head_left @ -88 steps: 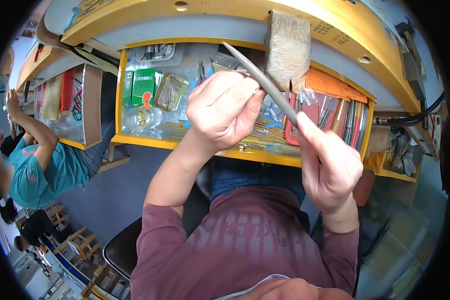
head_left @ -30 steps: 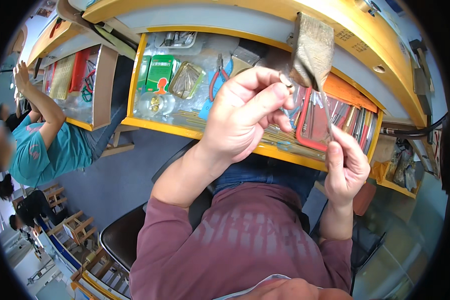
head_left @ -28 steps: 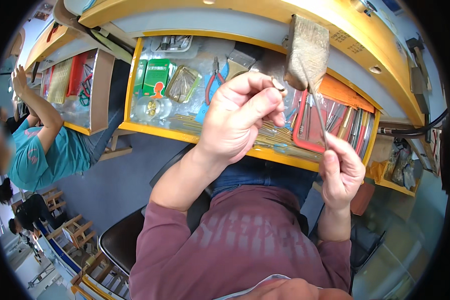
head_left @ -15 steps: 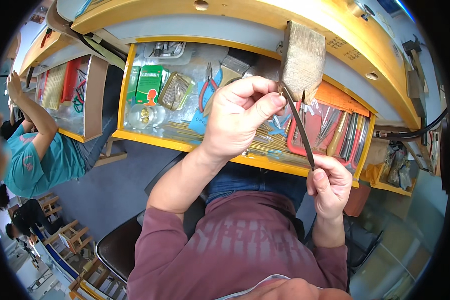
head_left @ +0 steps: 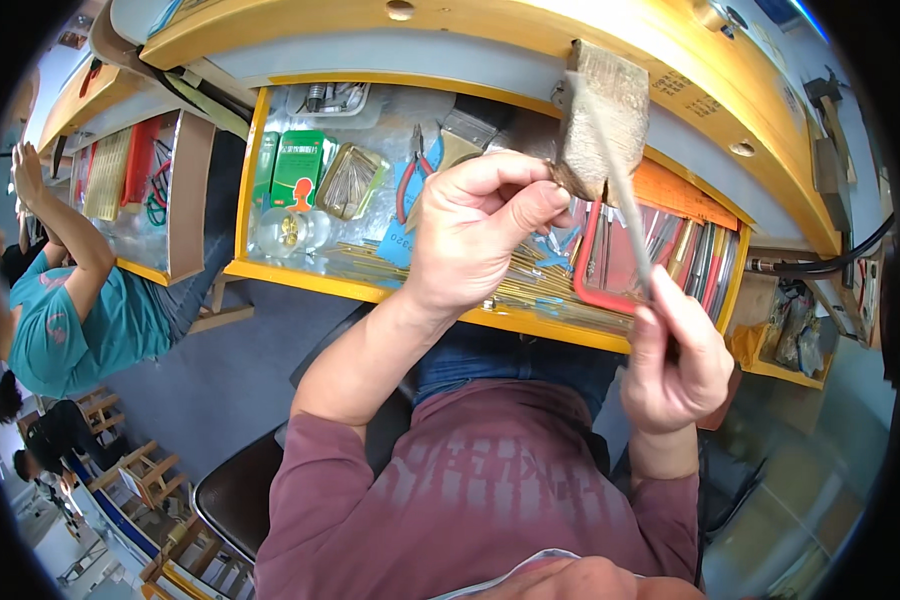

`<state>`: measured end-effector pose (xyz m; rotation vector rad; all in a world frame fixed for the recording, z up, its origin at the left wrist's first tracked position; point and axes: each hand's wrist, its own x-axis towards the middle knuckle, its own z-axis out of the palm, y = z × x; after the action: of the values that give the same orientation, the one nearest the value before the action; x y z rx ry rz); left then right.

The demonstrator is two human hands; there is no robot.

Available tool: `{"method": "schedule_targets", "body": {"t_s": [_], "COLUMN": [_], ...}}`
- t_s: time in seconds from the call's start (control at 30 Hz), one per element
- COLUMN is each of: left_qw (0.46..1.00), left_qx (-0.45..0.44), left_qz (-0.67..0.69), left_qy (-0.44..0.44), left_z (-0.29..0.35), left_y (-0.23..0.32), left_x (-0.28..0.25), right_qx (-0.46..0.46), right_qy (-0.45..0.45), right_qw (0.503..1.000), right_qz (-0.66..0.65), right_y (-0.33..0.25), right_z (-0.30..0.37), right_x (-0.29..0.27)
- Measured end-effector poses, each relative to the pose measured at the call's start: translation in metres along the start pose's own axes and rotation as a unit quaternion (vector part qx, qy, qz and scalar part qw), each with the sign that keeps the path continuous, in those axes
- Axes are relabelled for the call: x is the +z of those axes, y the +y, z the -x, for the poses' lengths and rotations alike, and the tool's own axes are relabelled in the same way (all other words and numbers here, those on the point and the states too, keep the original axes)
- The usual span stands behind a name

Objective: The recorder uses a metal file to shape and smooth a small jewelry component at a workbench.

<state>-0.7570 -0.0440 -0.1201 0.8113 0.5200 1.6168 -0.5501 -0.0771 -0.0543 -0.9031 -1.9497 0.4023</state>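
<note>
My right hand [head_left: 678,365] grips a long thin metal file [head_left: 626,200] by its lower end. The file slants up to the left across the front of a worn wooden bench pin [head_left: 602,120], and its edges are smeared by motion. At the pin's lower left corner my left hand [head_left: 475,235] is closed in a pinch of thumb and forefinger. Whatever it pinches is too small and too covered by the fingertips to name. The left fingertips are beside the wood, and the file passes to their right, apart from them.
Below the pin an open drawer [head_left: 370,291] holds red-handled pliers [head_left: 410,185], a green box [head_left: 297,168], a clear tin of thin metal pieces [head_left: 350,183], brass rods [head_left: 520,295] and a red tray [head_left: 602,293] of tools. Another person in a teal shirt [head_left: 90,320] sits at the left.
The file has swung up and right, away from my left fingertips, and now crosses the bench pin. My right hand has moved slightly right. The left hand is nearly still.
</note>
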Motion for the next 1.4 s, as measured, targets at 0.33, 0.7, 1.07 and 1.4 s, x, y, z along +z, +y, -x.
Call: {"method": "schedule_targets", "body": {"t_s": [0.33,0.7,1.07,1.4], "left_qw": [0.996,0.981,0.914,0.789], "left_qx": [0.056,0.12,0.24,0.342], "left_qz": [-0.042,-0.132,-0.319,-0.509], "left_qy": [0.049,0.077,0.064,0.021], "left_z": [0.005,0.006,0.002,0.001], "left_y": [-0.003,-0.005,0.003,0.024], "left_x": [0.008,0.012,0.014,0.011], "right_qx": [0.02,0.094,0.126,0.005], "right_qy": [-0.097,-0.06,-0.084,0.009], "right_qw": [0.993,0.993,0.987,1.0], "right_qz": [0.065,-0.046,-0.061,0.017], "right_y": [-0.005,-0.001,-0.001,-0.002], "right_z": [-0.002,0.015,0.023,0.011], "right_x": [0.0,-0.012,-0.032,-0.022]}}
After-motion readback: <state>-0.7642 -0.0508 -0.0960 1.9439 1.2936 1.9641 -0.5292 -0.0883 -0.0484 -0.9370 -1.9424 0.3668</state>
